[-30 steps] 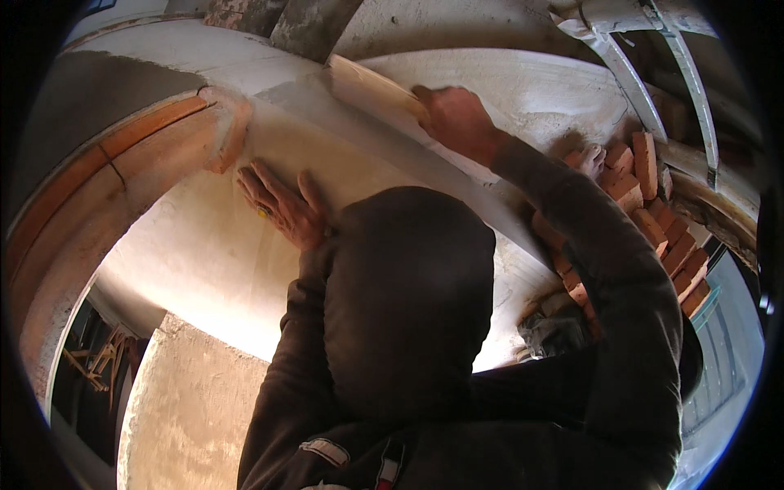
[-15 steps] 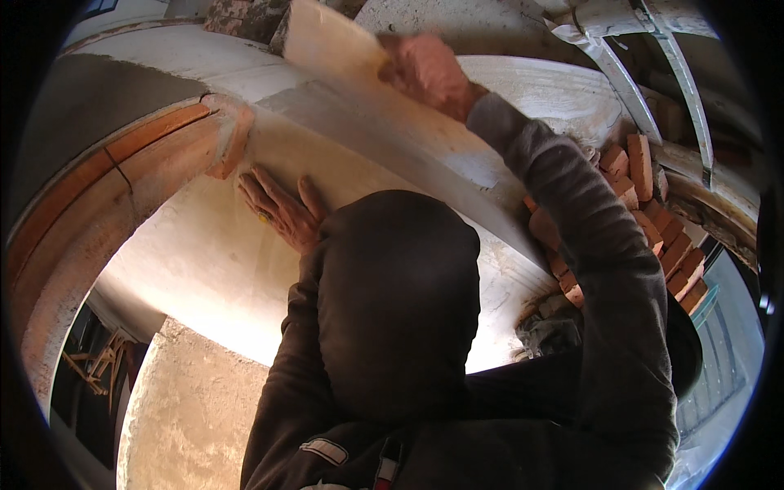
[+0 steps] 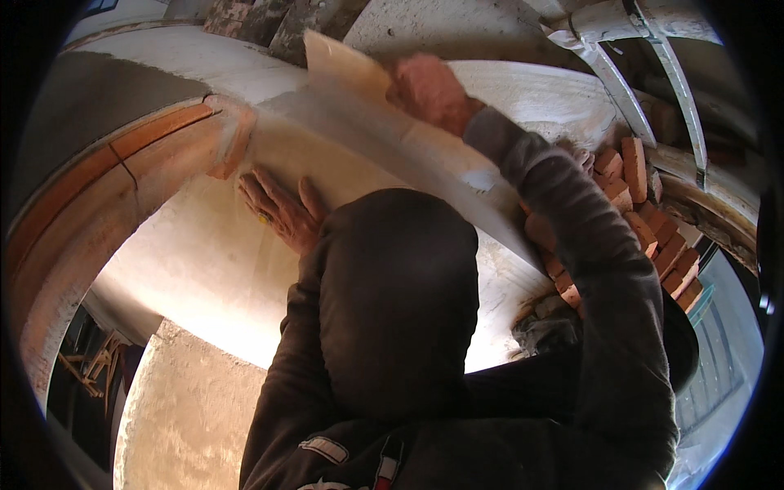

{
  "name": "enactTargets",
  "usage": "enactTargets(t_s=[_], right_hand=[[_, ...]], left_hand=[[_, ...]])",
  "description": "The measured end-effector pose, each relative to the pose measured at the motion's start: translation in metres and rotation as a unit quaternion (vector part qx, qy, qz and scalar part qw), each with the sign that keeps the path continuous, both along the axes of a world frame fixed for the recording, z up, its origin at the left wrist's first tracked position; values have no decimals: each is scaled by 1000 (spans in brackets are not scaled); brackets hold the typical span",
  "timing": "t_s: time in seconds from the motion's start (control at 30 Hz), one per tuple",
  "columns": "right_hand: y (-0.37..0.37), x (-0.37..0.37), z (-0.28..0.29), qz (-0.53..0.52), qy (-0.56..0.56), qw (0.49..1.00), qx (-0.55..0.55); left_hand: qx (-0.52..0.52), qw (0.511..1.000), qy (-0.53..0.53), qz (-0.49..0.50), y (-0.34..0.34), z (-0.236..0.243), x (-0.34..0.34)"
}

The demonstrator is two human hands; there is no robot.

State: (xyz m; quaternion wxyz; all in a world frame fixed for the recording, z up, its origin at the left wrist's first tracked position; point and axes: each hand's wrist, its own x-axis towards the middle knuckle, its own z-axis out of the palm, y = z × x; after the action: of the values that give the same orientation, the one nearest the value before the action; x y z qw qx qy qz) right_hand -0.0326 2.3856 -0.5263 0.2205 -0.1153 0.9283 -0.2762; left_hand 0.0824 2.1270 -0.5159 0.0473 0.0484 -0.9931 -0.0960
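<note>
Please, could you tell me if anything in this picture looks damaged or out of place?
Two things, perhaps. The orange edging at left has a dark line across it, maybe a crack or only a joint. At right, the bricks lie at differing angles, so their pile looks untidy.

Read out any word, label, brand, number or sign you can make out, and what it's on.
No readable text anywhere.
Dark clothing: white mark at the lower edge, cut off, unreadable; pale patch, no legible lettering.
Flat board in the right hand, and bricks: no lettering visible.
</note>
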Motion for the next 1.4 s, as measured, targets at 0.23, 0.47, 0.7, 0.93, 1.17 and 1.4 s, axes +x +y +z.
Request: enactTargets(t_s=[0.23,0.47,0.7,0.93,1.17,1.4], right_hand=[[22,-44,-20,-57,162,980,103],[122,-24,14,-186,228,935,197],[126,57,26,-371,121,863,320],[69,74,-35,-454,146,847,235],[-4,-13,8,-276,173,945,-23],[111,-27,28,78,226,971,19]], left_hand=[[-2,1000,3,-4,-1,7,-3],[12,1000,-7,3,3,14,-2],[5,1000,-14,-2,3,16,-2],[4,1000,-17,8,7,9,1],[-10,1000,23,-11,-2,-1,0],[-15,1000,4,12,-3,15,-4]])
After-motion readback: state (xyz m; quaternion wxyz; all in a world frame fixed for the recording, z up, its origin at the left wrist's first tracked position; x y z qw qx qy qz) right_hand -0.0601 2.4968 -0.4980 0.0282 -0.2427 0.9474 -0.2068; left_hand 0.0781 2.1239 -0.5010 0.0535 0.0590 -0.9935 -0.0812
